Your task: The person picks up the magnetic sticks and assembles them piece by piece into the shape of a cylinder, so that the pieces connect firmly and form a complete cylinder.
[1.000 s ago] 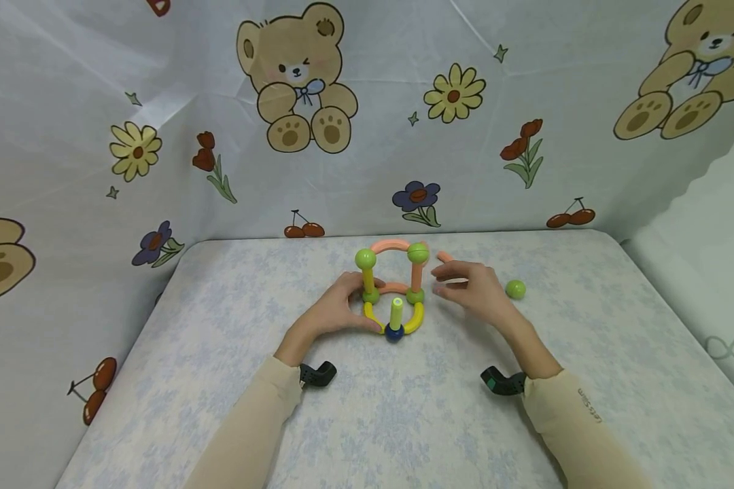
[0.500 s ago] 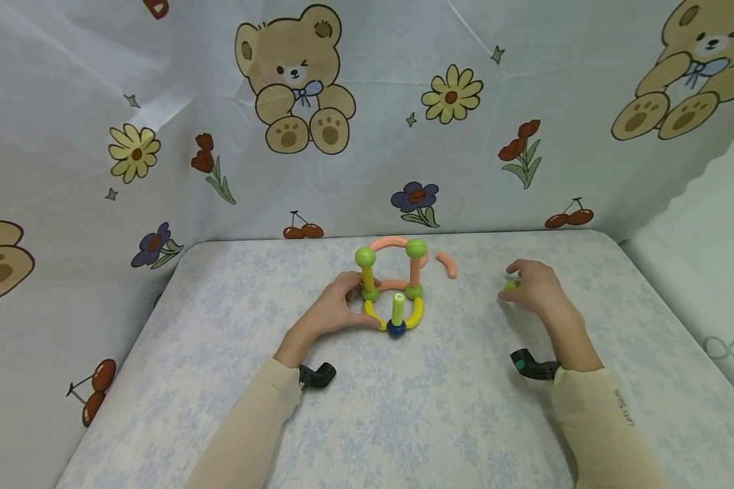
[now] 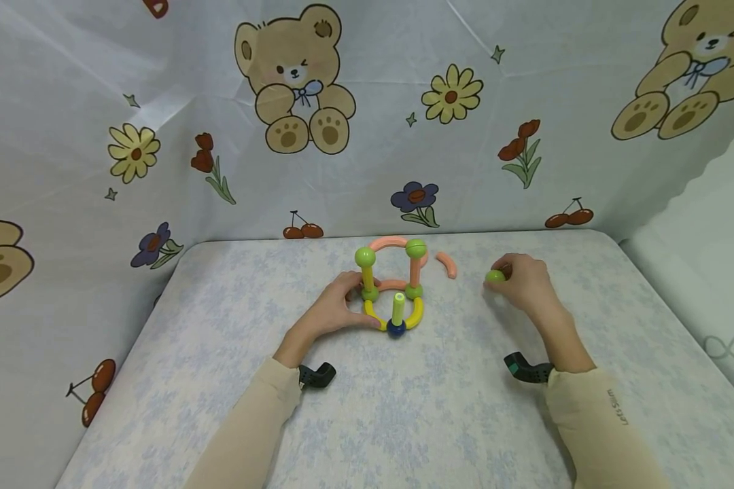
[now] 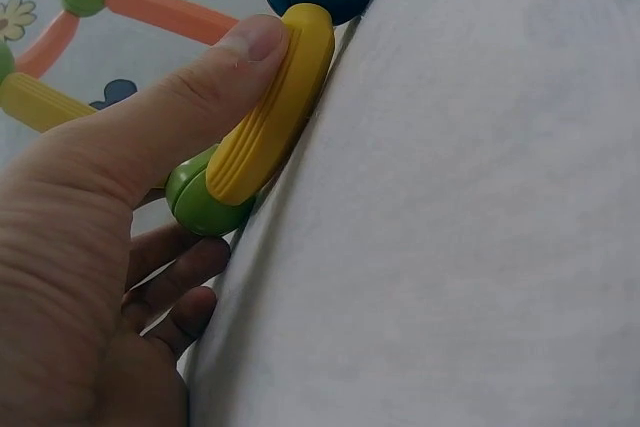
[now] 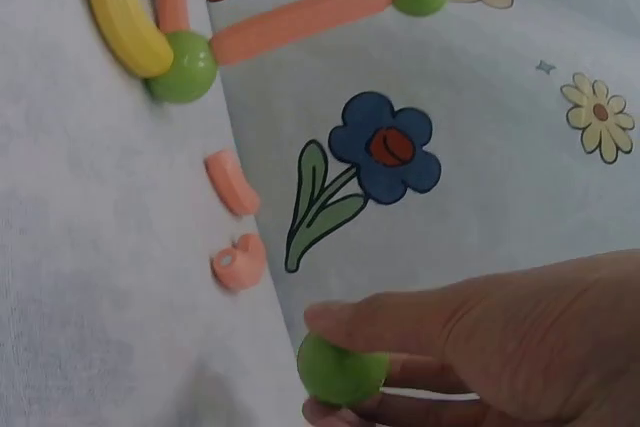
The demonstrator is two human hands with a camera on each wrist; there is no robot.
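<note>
Mid-table stands a frame of toy magnetic sticks and balls, with a yellow curved stick, a dark blue ball and green balls at its base. From that blue ball a light green stick rises upright. Two taller posts, one yellow and one orange, carry green balls joined by an orange arch. My left hand holds the frame's left side, thumb on the yellow curved stick. To the right, my right hand pinches a loose green ball between thumb and fingers.
A short orange curved stick lies right of the frame. Another orange curved piece shows beside it in the right wrist view. Behind the table's far edge hangs a cloth printed with bears and flowers.
My right hand has moved right from beside the frame, taken hold of the green ball, and shifted slightly back left with it. My left hand stays at the frame.
</note>
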